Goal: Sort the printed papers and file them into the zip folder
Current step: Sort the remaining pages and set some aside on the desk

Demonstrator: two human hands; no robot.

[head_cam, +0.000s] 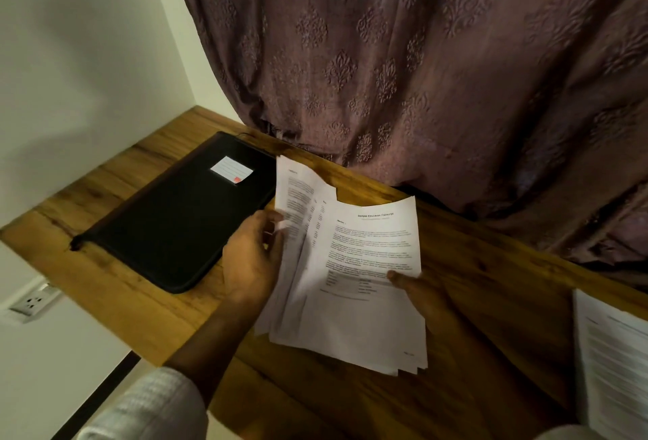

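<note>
A stack of printed papers [354,306] is held above the wooden table [147,309]. My left hand [250,260] grips the stack's left side, where one sheet [298,190] is lifted and bent upward. My right hand [420,295] holds the right side from beneath, thumb on the top page, which is headed "Sample Education Transcript". The black zip folder [168,225] lies closed and flat on the table to the left of the papers, with a white label [231,169] on its cover.
More printed sheets [613,362] lie at the table's right edge. A patterned brown curtain [420,60] hangs behind the table and drapes onto its back edge. A white wall is to the left, with a power socket [33,302] below the tabletop.
</note>
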